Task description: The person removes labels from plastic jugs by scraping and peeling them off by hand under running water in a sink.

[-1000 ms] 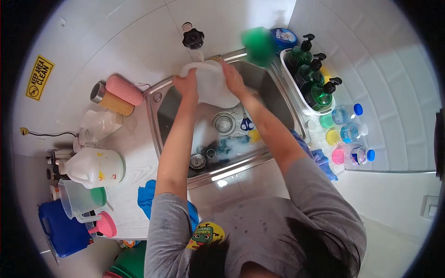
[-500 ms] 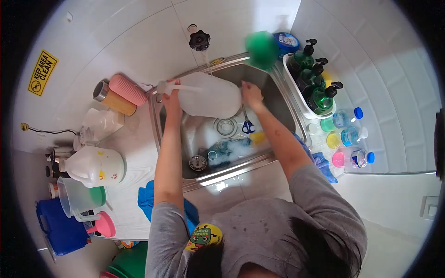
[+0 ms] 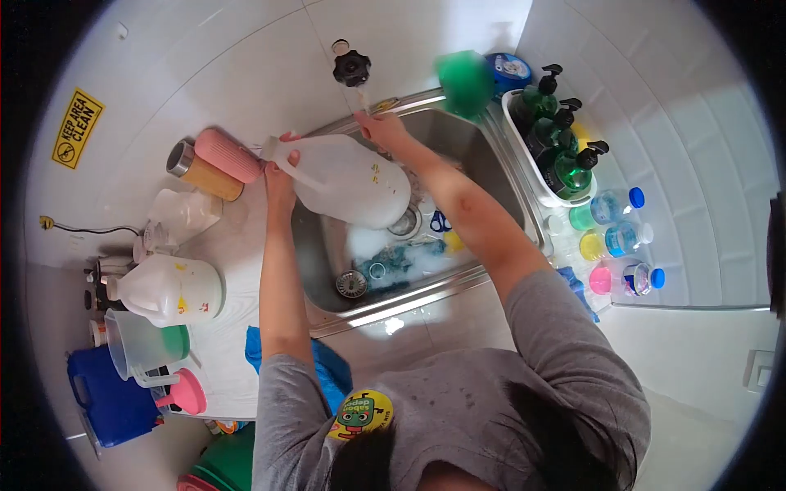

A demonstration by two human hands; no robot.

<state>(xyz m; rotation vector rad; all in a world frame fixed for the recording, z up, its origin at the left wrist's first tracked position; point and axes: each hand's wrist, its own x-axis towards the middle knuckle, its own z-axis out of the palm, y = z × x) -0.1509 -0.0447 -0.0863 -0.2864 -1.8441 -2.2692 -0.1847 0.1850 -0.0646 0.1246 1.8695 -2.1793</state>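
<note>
A translucent white plastic jug (image 3: 348,184) lies tilted over the sink, its neck toward the upper left. My left hand (image 3: 281,176) is wrapped round it at the neck and handle. Just beyond the jug, my right hand (image 3: 383,133) reaches to the water below the black-knobbed tap (image 3: 352,69), fingers stretched toward the stream and partly hidden. Below the jug, the steel sink (image 3: 322,254) holds suds, a dark teal cloth (image 3: 389,266), a strainer basket (image 3: 351,284), blue-handled scissors (image 3: 440,221) and a glass (image 3: 405,222), partly covered by the jug.
On the right stand a white caddy (image 3: 532,176) of green pump bottles and several small bottles (image 3: 616,208). To the left are another white jug (image 3: 168,288), a pink container (image 3: 228,155), a clear pitcher (image 3: 135,344) and a pink funnel (image 3: 188,391). A blurred green object (image 3: 465,83) is at the sink's far corner.
My right hand has left the jug's base and moved left to the tap's stream. The jug has shifted left and turned, its base swinging nearer to me, with my left hand still holding it.
</note>
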